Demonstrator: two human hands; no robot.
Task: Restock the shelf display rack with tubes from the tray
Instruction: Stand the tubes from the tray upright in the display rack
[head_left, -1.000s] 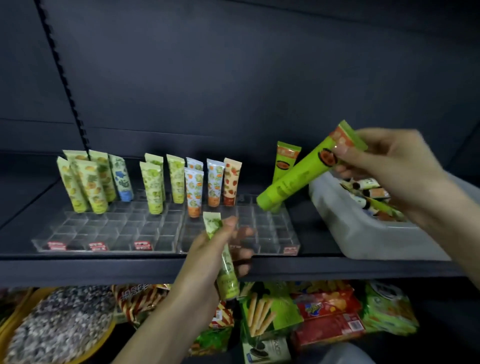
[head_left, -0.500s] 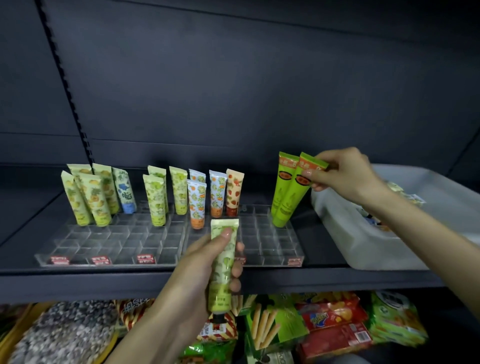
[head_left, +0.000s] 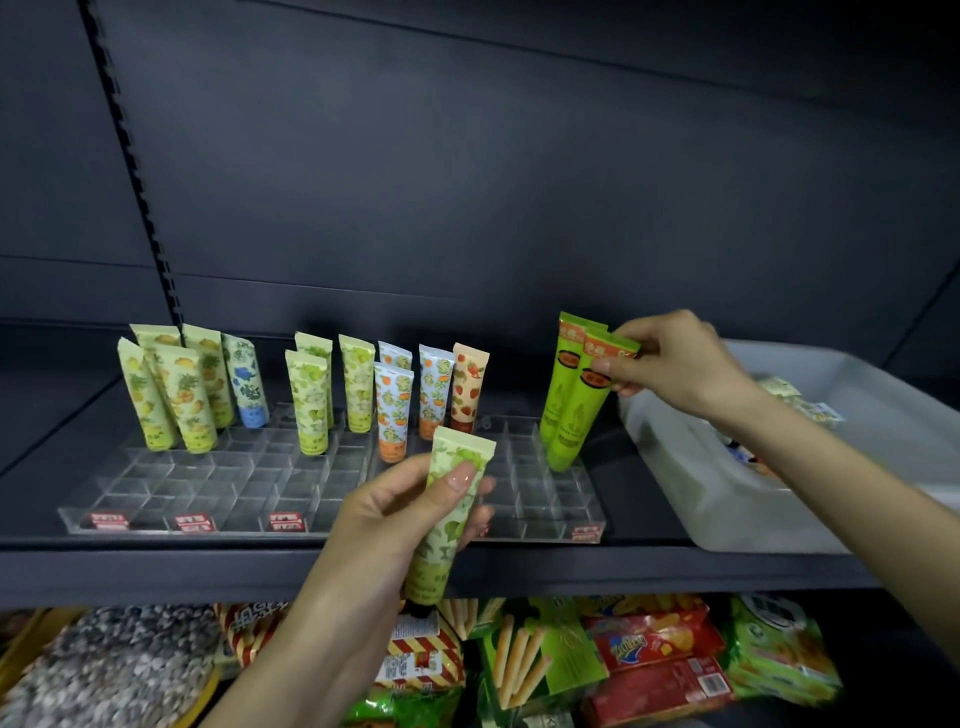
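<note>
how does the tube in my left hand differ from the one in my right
The pale green leaf-printed tube is patterned; the bright lime tube with an orange top band is mostly solid. The pale tube hangs before the shelf edge, outside the clear rack; the lime tube's foot sits in a slot. The left hand wraps the pale tube; the right hand pinches the lime tube's top. Both point crimp up.

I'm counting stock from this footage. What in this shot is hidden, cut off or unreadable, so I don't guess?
All in the head view:
- Contents of the tray: mostly hidden by its near wall and the right forearm.
- Red labels on the rack front: too small to read.
- Print on the bright green tube pinched by the right hand: blurred.
- Middle of the pale green tube: covered by the left hand.
</note>
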